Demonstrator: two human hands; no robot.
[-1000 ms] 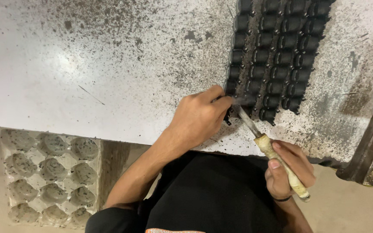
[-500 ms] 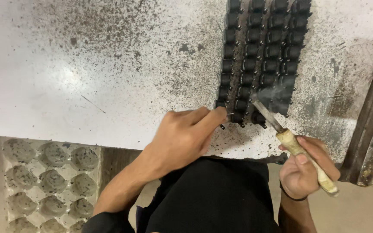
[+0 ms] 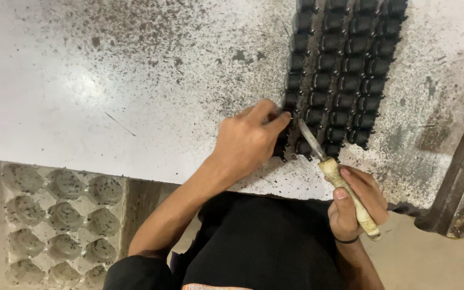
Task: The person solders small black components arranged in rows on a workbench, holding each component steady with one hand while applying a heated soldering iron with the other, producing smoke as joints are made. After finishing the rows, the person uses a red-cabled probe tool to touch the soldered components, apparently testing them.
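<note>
Black moulded pieces, small and cylindrical, lie joined in one sheet on the white, speckled table. Five columns can be counted across the sheet; each column shows about seven or eight pieces before the top edge of the view cuts them off, so the full number cannot be told. Dark crumbs and flecks are scattered over the table around the sheet, densest near its lower end.

Two hands are in view, both the person's own. The left hand rests palm down on the lower left corner of the sheet, fingers curled and pressed against the nearest black pieces, pinning them to the table. The right hand is closed around the pale, wrapped handle of one knife; a thin dark band circles that wrist. The blade slants up and to the left, its tip lying among the pieces of the lowest rows, just beside the left hand's fingertips.

One grey pulp tray sits below the table edge at lower left, with moulded round cups, about fifteen of them visible in three columns. One rusty metal post runs diagonally at the right edge. No labels or signs are seen on table, sheet or tray.
</note>
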